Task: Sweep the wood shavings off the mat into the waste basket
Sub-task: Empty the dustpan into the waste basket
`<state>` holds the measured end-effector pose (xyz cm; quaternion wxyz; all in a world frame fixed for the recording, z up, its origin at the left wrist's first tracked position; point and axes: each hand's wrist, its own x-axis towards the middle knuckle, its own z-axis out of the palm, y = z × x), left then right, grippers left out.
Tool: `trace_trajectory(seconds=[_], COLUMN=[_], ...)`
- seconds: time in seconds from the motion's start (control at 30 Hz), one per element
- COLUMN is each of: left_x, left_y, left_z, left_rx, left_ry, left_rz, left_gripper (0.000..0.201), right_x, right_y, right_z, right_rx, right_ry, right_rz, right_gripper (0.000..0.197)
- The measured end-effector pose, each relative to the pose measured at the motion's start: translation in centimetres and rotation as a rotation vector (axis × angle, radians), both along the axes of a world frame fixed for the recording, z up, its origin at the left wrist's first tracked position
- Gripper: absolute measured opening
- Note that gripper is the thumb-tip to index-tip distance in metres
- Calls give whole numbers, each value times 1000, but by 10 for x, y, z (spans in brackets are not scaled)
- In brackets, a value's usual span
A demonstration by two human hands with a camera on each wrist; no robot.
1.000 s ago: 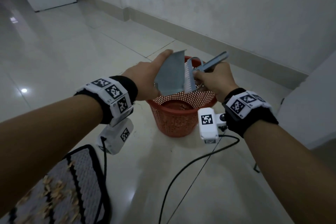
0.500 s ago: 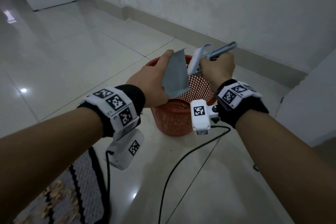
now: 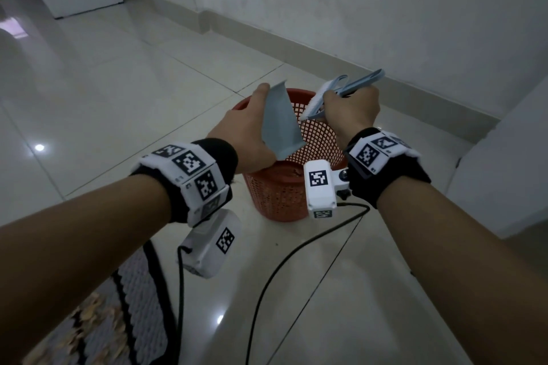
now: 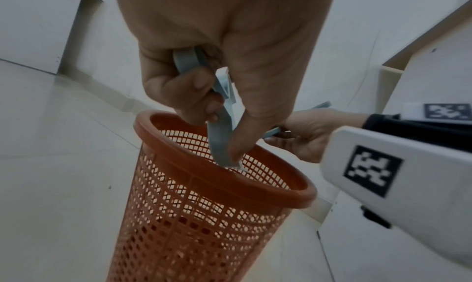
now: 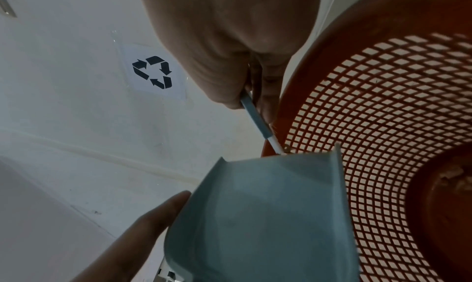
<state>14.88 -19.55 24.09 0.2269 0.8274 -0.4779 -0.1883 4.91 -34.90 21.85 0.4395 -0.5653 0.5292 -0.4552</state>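
An orange mesh waste basket (image 3: pixel 284 195) stands on the tiled floor, with a few shavings on its bottom (image 5: pixel 454 175). Over its mouth my left hand (image 3: pixel 246 133) grips a grey-blue dustpan (image 3: pixel 280 121), tipped steeply with its lip pointing down into the basket (image 4: pixel 222 143). To the right, my right hand (image 3: pixel 353 109) holds a small brush (image 3: pixel 323 98) by its blue handle, lifted just above and clear of the pan. A grey woven mat (image 3: pixel 98 323) with black edging lies at the lower left, with wood shavings (image 3: pixel 89 317) scattered on it.
A black cable (image 3: pixel 284 258) trails across the floor from the basket towards me. A skirting board (image 3: pixel 341 62) and wall run behind the basket. A white cabinet (image 3: pixel 504 181) stands at the right, and a white surface with a recycling sticker (image 5: pixel 153 72) is close by.
The brush has risen up and to the right, away from the dustpan. The pan has tilted steeper over the basket, and my view has shifted so less of the mat shows.
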Motion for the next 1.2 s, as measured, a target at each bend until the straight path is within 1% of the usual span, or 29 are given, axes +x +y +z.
trace_trajectory(seconds=[0.07,0.17,0.27,0.33,0.43,0.5,0.57,0.63,0.73,0.8,0.87,0.97,1.07,1.2], left_x=[-5,-9,-6,0,6,4,-2,-6,-3,2,9,15,18,24], left_y=[-1,-5,-12,-15,-12,-8,-4,-3,-5,-7,-8,-3,5,18], left_z=[-4,-6,-4,-2,-1,-1,-3,-6,-7,-5,-3,-2,-2,0], left_rx=[-26,-72,-125,-141,-107,-58,-28,-30,-64,-56,-58,-57,-55,-104], left_ry=[39,79,99,100,78,52,56,60,38,21,14,12,7,12], left_rz=[0,33,115,177,191,156,123,108,135,156,162,160,157,160], left_gripper=[111,111,111,110,112,113,112,112,113,113,113,112,112,112], right_x=[5,12,15,14,10,8,10,11,8,3,-2,-7,-7,-3], right_y=[3,6,8,9,8,8,9,13,19,22,23,25,30,39], right_z=[-1,-4,-6,-6,-4,-2,-1,-3,-9,-12,-11,-6,-4,-3], right_rx=[8,56,168,233,256,259,250,263,322,311,273,241,243,266], right_ry=[-27,-65,-101,-123,-177,-233,-244,-191,-94,-97,-130,-158,-162,-206], right_rz=[-18,0,39,57,28,18,31,81,266,317,316,363,384,423], right_gripper=[19,35,29,29,27,28,28,27,35,38,35,20,18,18])
